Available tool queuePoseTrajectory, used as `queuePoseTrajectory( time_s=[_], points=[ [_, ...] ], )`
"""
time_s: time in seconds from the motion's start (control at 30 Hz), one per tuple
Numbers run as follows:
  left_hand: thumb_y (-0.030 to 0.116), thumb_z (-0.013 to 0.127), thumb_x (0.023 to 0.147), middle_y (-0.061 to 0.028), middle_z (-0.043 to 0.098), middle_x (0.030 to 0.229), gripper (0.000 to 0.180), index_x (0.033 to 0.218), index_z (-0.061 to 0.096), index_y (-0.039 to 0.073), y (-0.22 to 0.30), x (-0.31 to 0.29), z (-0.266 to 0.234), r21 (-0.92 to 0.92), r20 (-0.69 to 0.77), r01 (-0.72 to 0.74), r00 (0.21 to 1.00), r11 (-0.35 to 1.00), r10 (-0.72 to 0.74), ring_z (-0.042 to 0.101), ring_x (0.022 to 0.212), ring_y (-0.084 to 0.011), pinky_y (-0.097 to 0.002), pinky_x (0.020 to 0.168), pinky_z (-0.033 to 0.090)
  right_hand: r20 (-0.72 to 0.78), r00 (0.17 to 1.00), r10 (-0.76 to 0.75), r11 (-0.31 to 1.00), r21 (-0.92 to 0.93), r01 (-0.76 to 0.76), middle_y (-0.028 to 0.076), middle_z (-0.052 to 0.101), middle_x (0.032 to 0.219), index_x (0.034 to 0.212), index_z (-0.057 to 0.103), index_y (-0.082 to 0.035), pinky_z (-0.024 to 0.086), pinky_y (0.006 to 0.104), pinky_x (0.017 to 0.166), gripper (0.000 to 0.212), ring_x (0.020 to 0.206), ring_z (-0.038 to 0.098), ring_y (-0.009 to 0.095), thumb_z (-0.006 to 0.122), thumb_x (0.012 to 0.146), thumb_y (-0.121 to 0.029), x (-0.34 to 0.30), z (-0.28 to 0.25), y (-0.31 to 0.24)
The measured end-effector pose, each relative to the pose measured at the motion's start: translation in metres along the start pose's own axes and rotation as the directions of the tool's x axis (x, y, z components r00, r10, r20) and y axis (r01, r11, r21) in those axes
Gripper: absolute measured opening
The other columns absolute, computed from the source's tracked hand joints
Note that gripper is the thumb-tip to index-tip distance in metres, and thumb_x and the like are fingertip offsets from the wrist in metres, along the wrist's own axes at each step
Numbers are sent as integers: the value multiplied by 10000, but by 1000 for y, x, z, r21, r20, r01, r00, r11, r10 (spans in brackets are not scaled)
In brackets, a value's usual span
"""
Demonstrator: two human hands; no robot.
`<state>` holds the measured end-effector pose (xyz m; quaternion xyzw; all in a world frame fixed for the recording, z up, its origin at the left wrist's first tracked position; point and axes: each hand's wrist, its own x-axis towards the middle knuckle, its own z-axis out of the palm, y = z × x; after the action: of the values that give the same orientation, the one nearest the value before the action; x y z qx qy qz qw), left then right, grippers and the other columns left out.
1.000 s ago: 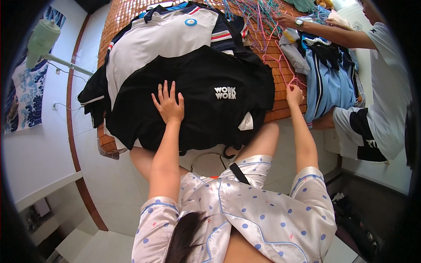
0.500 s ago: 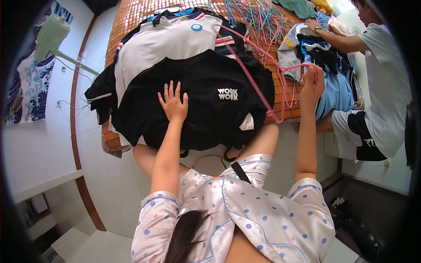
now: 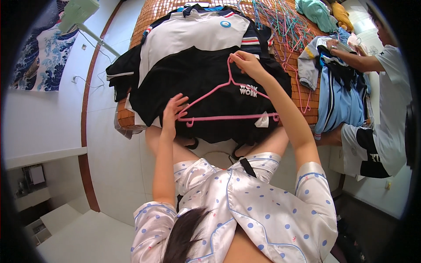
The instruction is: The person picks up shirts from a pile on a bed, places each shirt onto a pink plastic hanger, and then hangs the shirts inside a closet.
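A pink clothes hanger is held over a black T-shirt, which lies spread on the near edge of the bed. Its hook is pinched in the fingers of my right hand, and its long bar runs across the lower part of the shirt. My left hand is beside the hanger's left corner with its fingers apart; whether they touch the plastic I cannot tell. Beyond the black shirt lies a white polo shirt with a dark collar and a round blue badge.
Tangled coloured hangers cover the far right of the brown tiled mat. Another person handles clothes at the right, beside a light blue garment. A pale green fan stands at the left.
My right hand has brought the pink hanger leftward from the right side to over the black shirt. My left hand has lifted off the shirt and come to the hanger's left corner.
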<state>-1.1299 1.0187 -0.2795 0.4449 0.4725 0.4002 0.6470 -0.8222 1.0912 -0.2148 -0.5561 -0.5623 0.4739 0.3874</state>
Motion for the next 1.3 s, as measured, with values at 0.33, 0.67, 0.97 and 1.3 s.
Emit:
queuePoseTrajectory(
  time_s=[0.33, 0.67, 0.97, 1.3],
  points=[
    [296, 543, 854, -22, 603, 739, 184, 859, 635, 137, -47, 5, 20, 844, -103, -87, 942, 529, 320, 576, 729, -209, -338, 621, 454, -307, 902, -302, 763, -646, 36, 148, 350, 1378, 1289, 386, 5, 350, 377, 968, 598, 1175, 430, 328, 585, 829, -321, -25, 43, 115],
    [241, 576, 778, -34, 558, 710, 156, 737, 629, 101, -32, 14, 17, 953, -9, -105, 929, 285, 371, 546, 735, -236, -357, 618, 461, -286, 887, -363, 439, -892, -108, 192, 337, 1365, 1307, 356, -2, 193, 455, 1064, 588, 1289, 275, 338, 534, 825, -288, -52, 79, 121],
    [238, 595, 786, -20, 581, 796, 205, 972, 621, 156, 19, 135, 67, 863, 143, -353, 857, 362, 495, 568, 792, -230, -363, 660, 474, -410, 884, -224, 869, -495, -9, 40, 565, 852, 946, 621, -98, 418, 372, 720, 321, 831, 538, 232, 693, 709, -302, -23, 92, 91],
    [434, 465, 873, -143, 649, 805, 352, 1024, 495, 117, 29, 190, 58, 987, -5, -33, 972, 156, 236, 626, 794, -338, -438, 689, 481, -283, 956, 74, 870, -450, -201, 49, 536, 644, 949, 538, -108, 437, 360, 573, 252, 623, 565, 235, 629, 760, -249, -23, 77, 80]
  ],
)
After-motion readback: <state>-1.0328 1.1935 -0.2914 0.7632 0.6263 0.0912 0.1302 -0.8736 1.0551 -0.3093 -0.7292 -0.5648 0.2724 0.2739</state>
